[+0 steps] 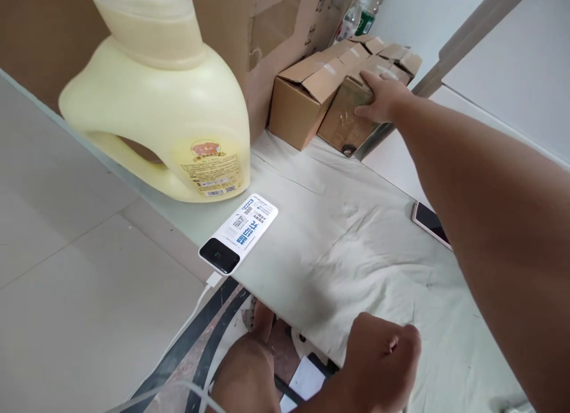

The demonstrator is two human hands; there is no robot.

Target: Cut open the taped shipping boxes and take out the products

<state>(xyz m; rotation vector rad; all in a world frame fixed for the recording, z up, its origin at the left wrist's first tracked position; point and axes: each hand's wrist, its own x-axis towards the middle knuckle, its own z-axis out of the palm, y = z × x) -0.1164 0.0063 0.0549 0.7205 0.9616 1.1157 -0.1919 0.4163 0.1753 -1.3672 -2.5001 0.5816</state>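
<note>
– In head view, touching what with right hand [386,98]?
– Touching worn cardboard box [344,117] on tabletop [329,211], beside plain carton [291,111], with fingers [370,79] spread open.
– And with left hand [383,353]?
– Making closed fist above tabletop, near edge.

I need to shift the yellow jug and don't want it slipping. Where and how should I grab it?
Best by the handle of the yellow jug, from the left of the view: its loop faces that way, and the broad, rounded body looks harder to grasp.
</note>
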